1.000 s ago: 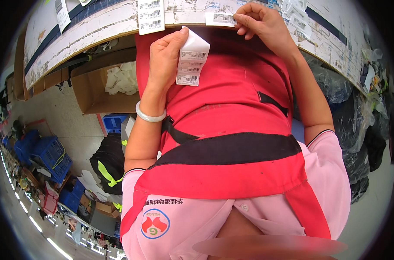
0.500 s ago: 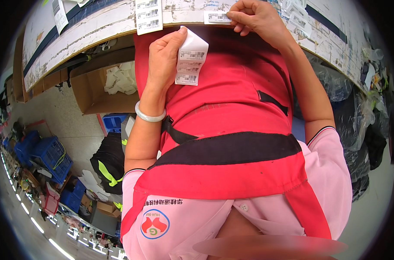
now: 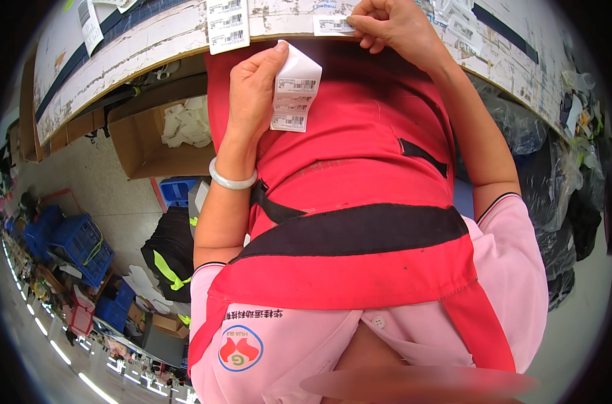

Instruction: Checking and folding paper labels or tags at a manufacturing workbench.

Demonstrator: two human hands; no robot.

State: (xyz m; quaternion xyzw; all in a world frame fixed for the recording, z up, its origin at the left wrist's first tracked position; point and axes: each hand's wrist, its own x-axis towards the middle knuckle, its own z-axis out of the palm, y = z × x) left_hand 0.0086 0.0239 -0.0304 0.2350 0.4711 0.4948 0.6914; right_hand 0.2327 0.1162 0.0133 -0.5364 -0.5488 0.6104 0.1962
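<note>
My left hand [image 3: 253,94] holds a white strip of barcode labels [image 3: 294,94] in front of my red apron, just below the table edge [image 3: 151,47]. A pale bangle sits on that wrist. My right hand [image 3: 393,27] has its fingers curled on a single white label [image 3: 333,25] stuck at the worn white table edge, pinching or pressing its right end. Another pair of labels [image 3: 227,25] hangs on the edge further left.
An open cardboard box [image 3: 161,138] with white items stands under the table at the left. Blue crates [image 3: 70,242] and a black bag [image 3: 168,252] lie on the floor. Dark plastic bags [image 3: 555,175] pile at the right.
My right hand has slid slightly up along the table edge onto the single label. My left hand holds the label strip nearly still.
</note>
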